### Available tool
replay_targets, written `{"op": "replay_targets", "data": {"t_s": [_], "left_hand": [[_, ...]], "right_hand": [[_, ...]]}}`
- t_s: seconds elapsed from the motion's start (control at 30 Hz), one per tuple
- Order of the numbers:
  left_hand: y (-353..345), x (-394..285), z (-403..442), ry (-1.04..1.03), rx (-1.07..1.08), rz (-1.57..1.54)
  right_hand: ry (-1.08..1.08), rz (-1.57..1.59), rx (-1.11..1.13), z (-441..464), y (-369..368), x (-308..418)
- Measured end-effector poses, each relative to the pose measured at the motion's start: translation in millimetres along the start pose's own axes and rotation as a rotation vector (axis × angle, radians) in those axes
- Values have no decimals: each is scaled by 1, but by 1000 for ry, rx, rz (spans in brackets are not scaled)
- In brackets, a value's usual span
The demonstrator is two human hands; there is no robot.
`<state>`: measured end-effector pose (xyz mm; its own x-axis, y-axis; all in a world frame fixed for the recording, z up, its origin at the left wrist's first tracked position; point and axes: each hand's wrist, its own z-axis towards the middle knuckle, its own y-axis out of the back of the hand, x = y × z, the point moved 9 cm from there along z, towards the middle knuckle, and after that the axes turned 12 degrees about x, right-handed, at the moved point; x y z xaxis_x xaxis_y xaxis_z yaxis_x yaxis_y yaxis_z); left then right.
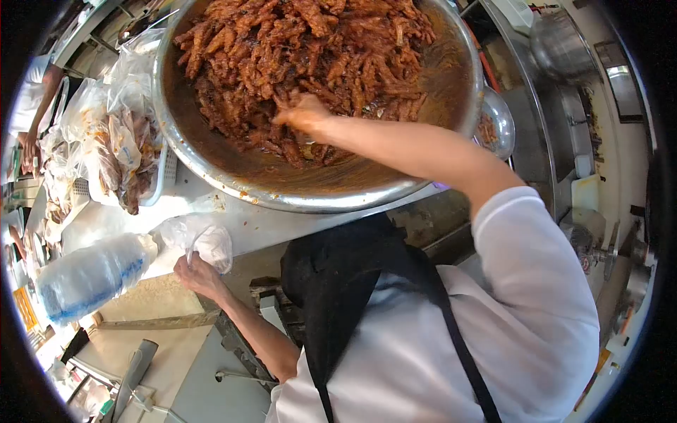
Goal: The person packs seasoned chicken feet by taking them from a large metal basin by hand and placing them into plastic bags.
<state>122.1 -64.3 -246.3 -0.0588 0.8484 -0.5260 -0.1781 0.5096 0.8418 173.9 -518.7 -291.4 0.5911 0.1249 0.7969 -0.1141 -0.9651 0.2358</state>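
A wide metal bowl (pixel 233 189) holds a heap of glossy red-brown chicken feet (pixel 282 49). My right hand (pixel 305 113) reaches over the near rim and touches the heap. Its fingers are blurred and partly lost among the feet, so I cannot see whether they grip any. Below the bowl's left side, my left hand (pixel 199 275) pinches the edge of a thin clear plastic bag (pixel 211 247) at the table's front edge. Beside that hand lies a long clear plastic bundle with blue marks (pixel 95 275).
A white basket (pixel 163 176) with plastic-wrapped brown food (pixel 123 151) stands left of the bowl on the metal table (pixel 261 224). A smaller clear bowl (pixel 497 123) sits at the big bowl's right. Another person's arm (pixel 44 102) shows at far left.
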Motion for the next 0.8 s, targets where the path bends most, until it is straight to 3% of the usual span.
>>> {"op": "replay_targets", "data": {"t_s": [0.07,0.2,0.23,0.37,0.47,0.57,0.6,0.7,0.73,0.8], "left_hand": [[2,-11,2,-41,3,26],[13,2,-3,128,29,-103],[19,14,-6,176,34,-137],[44,35,-21,320,-31,-128],[43,48,-22,291,-71,-149],[26,43,-17,280,23,-280],[19,41,-13,270,73,-348],[16,19,-8,194,89,-277],[13,15,-8,202,101,-277],[7,8,-6,212,131,-277]], "right_hand": [[-113,-38,-197,13,-18,-4],[-148,-94,-72,18,-15,0],[-137,-138,-10,11,-3,2],[-160,-666,650,-38,25,1],[7,-795,546,-41,51,-31],[-8,-826,416,-19,71,-54],[-87,-727,354,-35,70,-29],[499,-1208,381,-38,34,-11],[855,-1186,436,-47,17,-12],[758,-1366,478,-43,-7,-21]]}}
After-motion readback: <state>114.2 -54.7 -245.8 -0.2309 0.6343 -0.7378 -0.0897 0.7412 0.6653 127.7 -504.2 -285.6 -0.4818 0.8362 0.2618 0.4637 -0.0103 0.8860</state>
